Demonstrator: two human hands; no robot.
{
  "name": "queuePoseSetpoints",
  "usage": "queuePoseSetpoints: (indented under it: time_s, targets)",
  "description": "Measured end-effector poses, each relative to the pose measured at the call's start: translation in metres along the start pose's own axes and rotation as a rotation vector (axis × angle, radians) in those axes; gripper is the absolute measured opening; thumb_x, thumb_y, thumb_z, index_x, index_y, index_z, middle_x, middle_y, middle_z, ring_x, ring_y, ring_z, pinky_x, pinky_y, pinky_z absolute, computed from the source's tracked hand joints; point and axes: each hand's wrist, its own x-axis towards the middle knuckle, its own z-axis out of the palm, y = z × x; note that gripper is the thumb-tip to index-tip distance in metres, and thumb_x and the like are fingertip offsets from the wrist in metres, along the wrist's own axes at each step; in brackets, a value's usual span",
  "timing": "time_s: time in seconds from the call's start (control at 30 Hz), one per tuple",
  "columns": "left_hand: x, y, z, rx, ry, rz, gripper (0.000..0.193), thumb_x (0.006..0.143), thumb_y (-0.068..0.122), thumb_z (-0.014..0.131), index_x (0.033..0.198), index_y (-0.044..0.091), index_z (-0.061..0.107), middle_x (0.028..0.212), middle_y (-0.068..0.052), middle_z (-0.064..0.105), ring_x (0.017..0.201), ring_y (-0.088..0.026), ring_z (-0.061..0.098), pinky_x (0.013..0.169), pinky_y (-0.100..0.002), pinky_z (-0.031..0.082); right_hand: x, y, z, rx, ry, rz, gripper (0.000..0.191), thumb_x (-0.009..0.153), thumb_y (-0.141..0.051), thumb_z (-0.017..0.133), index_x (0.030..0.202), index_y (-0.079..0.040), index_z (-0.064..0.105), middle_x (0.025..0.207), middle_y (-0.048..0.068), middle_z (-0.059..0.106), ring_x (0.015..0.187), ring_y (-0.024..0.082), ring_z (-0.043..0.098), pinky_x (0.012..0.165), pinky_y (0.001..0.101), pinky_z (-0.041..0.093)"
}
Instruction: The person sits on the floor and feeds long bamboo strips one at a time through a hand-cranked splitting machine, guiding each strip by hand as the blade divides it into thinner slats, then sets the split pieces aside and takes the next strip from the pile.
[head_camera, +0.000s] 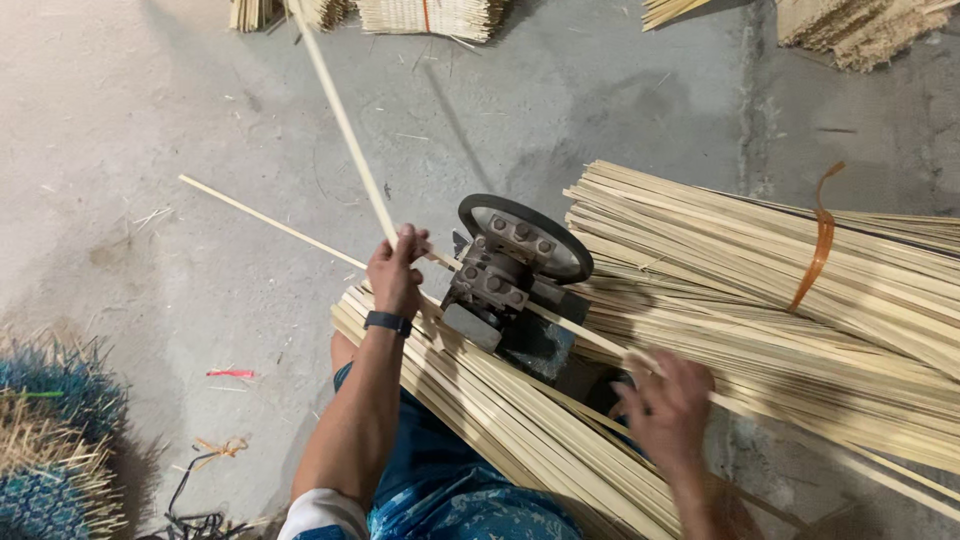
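Note:
My left hand (396, 272) grips a thin bamboo strip (340, 120) that rises away up and to the left. It sits just left of a small dark metal machine (505, 285) with a round wheel on top. A second long strip (270, 222) runs from the floor on the left through the machine toward my right hand (668, 408). That hand is blurred and closes around this strip behind the machine. Split bamboo strips (500, 420) lie piled under both hands across my lap.
A big bundle of bamboo strips (760, 280) tied with an orange band (820, 240) lies at the right. More bundles (430, 15) sit at the far edge of the concrete floor (180, 150). Blue-tipped stick bundles (50, 450) stand at the lower left.

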Motion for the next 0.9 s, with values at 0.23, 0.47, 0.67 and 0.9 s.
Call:
queuePoseSetpoints:
  time_s: [0.23, 0.47, 0.67, 0.9]
  targets:
    - [0.001, -0.003, 0.013, -0.067, -0.09, 0.023, 0.028, 0.101, 0.033, 0.064, 0.114, 0.009, 0.062, 0.107, -0.009, 0.077, 0.089, -0.016, 0.074, 0.047, -0.022, 0.039, 0.018, -0.061, 0.032, 0.378, -0.625, 0.351, 0.025, 0.095, -0.027, 0.068, 0.109, -0.009, 0.078, 0.104, 0.01, 0.074, 0.097, 0.028, 0.07, 0.085, 0.0413, 0.057]
    - [0.009, 0.001, 0.015, -0.024, -0.085, 0.054, 0.027, 0.104, 0.031, 0.059, 0.12, 0.009, 0.06, 0.103, -0.008, 0.077, 0.087, -0.015, 0.074, 0.05, -0.023, 0.042, -0.017, 0.0, 0.004, 0.46, -0.564, 0.439, 0.026, 0.091, -0.029, 0.067, 0.108, -0.011, 0.076, 0.094, 0.008, 0.078, 0.075, 0.021, 0.078, 0.071, 0.0363, 0.061]
    - [0.015, 0.001, 0.015, 0.0, -0.07, 0.058, 0.027, 0.106, 0.028, 0.057, 0.123, 0.007, 0.06, 0.1, -0.008, 0.077, 0.085, -0.014, 0.072, 0.051, -0.023, 0.043, -0.056, 0.096, -0.057, 0.221, -0.484, 0.624, 0.027, 0.085, -0.031, 0.081, 0.106, -0.015, 0.084, 0.094, 0.006, 0.079, 0.084, 0.017, 0.074, 0.078, 0.0325, 0.063]
    - [0.038, 0.023, -0.004, -0.052, 0.027, 0.101, 0.026, 0.109, 0.028, 0.058, 0.123, 0.006, 0.06, 0.091, -0.006, 0.072, 0.082, -0.017, 0.072, 0.054, -0.026, 0.047, -0.091, 0.134, -0.068, 0.402, -0.194, 0.691, 0.022, 0.085, -0.017, 0.079, 0.105, -0.009, 0.083, 0.098, 0.009, 0.079, 0.09, 0.021, 0.074, 0.077, 0.0342, 0.06]
